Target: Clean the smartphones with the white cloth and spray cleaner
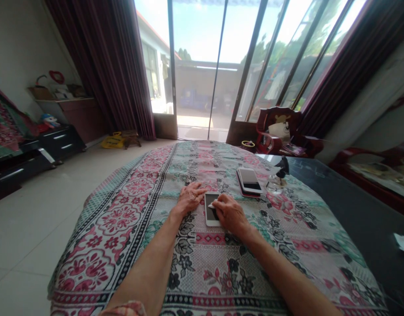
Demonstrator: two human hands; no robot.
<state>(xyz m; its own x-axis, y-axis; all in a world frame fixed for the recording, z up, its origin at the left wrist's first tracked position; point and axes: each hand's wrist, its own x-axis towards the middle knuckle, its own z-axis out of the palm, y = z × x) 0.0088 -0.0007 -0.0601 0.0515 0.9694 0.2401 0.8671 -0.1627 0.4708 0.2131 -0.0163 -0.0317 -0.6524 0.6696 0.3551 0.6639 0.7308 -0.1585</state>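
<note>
A white smartphone (211, 209) lies face up on the floral tablecloth (149, 228). My left hand (189, 197) rests flat on the cloth against the phone's left edge, fingers stretched out. My right hand (229, 212) lies over the phone's right side, its fingers pinched on a small white wipe (214, 203) pressed to the screen. The phone's lower right part is hidden under that hand.
A stack of two more phones (250, 181) lies further back on the cloth, beside a small dark figurine on a glass base (281, 171). A dark glass table (353, 206) adjoins on the right. Red wooden chairs (277, 131) stand by the glass doors.
</note>
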